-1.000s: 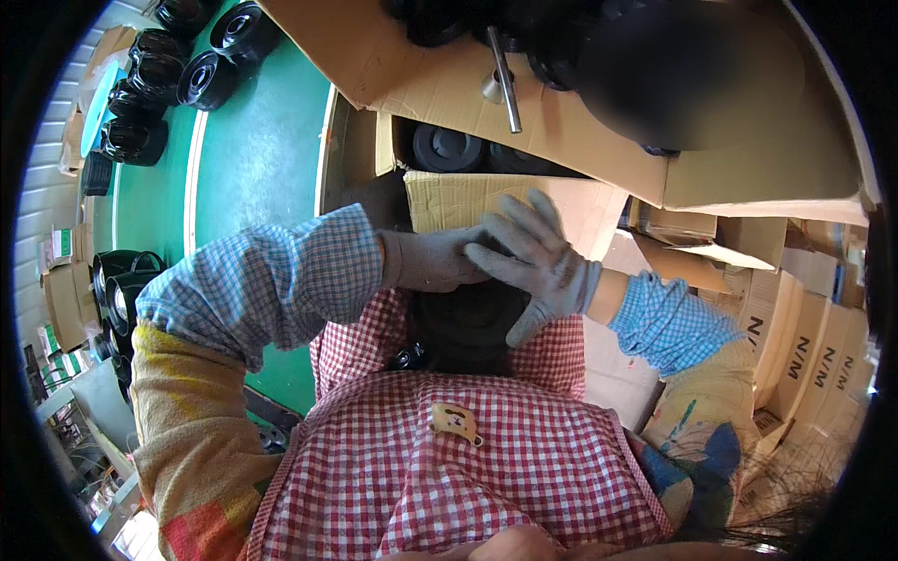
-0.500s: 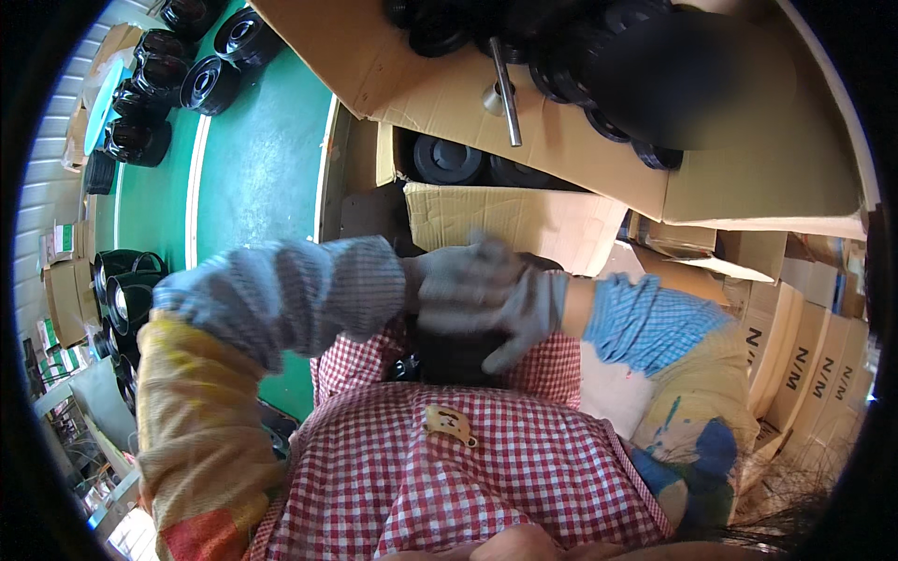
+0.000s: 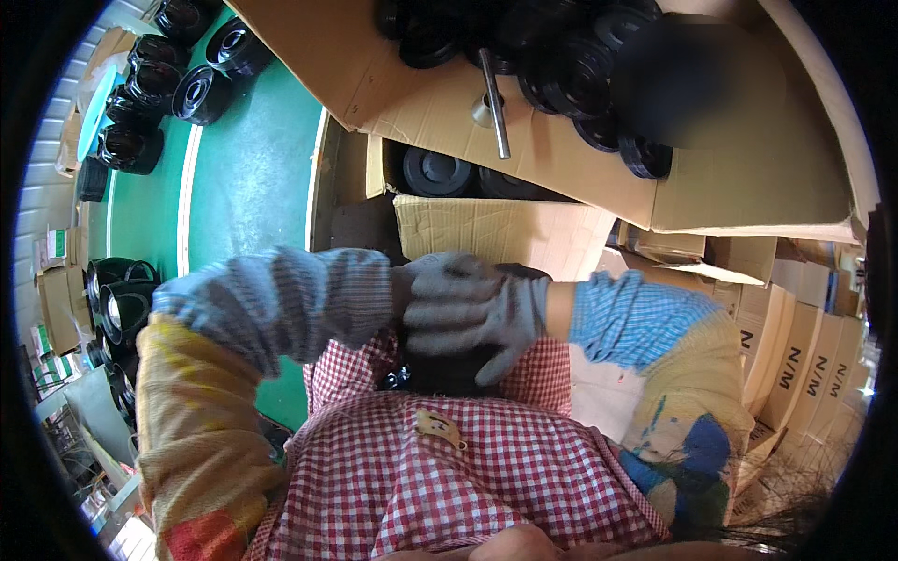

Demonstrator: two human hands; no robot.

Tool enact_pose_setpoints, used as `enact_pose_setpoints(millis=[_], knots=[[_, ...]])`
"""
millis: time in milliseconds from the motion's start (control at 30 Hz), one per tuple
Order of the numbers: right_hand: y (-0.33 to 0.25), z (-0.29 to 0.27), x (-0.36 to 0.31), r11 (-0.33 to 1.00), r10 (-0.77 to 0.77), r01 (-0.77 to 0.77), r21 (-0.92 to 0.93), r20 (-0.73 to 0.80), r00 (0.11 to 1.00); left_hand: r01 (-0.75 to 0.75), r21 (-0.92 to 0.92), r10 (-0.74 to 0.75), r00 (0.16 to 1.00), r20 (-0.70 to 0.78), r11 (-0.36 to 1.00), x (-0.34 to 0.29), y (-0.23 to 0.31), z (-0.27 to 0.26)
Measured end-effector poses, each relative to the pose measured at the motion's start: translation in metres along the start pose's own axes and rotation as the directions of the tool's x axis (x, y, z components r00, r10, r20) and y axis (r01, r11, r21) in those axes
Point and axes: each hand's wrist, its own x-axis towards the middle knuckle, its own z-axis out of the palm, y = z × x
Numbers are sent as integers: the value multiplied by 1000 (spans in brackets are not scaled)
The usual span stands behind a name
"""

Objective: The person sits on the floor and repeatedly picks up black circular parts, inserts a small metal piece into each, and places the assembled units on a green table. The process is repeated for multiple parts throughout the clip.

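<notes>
My right hand (image 3: 468, 313), in a grey knitted glove, lies across in front of my lap with its fingers stretched toward the left and its thumb apart, pointing down. It overlaps my left hand (image 3: 440, 267), also gloved in grey. Most of the left hand is hidden behind the right, so its fingers cannot be made out. Underneath both hands is something black (image 3: 456, 363), too covered to name, between the sides of my red checked apron (image 3: 449, 486). A small shiny dark object (image 3: 398, 378) shows beside it.
An open cardboard box (image 3: 543, 220) holding round black parts (image 3: 437, 172) stands ahead. Above it, a larger carton (image 3: 748, 187) holds more black parts and a metal rod (image 3: 494, 103). Black round parts (image 3: 202, 94) sit on the green surface (image 3: 248, 187) at left. Flattened cartons (image 3: 795, 360) lean at right.
My hands were blurred by motion and now show sharply, the right fingers spread more plainly over the left hand. The view has shifted slightly, moving the boxes a little left and down.
</notes>
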Motion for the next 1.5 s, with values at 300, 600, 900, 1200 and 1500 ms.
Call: enact_pose_setpoints(millis=[300, 600, 900, 1200, 1500], knots=[[-64, 21, 29, 957, 195, -233, -172, -213, 957, -97, 806, -11, 992, 127, 584, 71, 80, 47], [-52, 14, 7, 982, 55, -72, -176, -101, 993, -133, -254, 132, 991, -19, 958, -14, -36, 26], [-100, 17, 5, 894, 301, -385, -229, -330, 895, -40, 199, 115, 918, -380, 979, -10, 20, 38], [-87, 2, 3, 300, 851, -536, 790, 33, 524, -199, -324, -122, 653, -747, 925, -195, -40, 67], [-143, -75, 78, 902, 382, -230, 365, -429, 818, -483, -838, 240, 870, -430, 252, -225, -67, 120]])
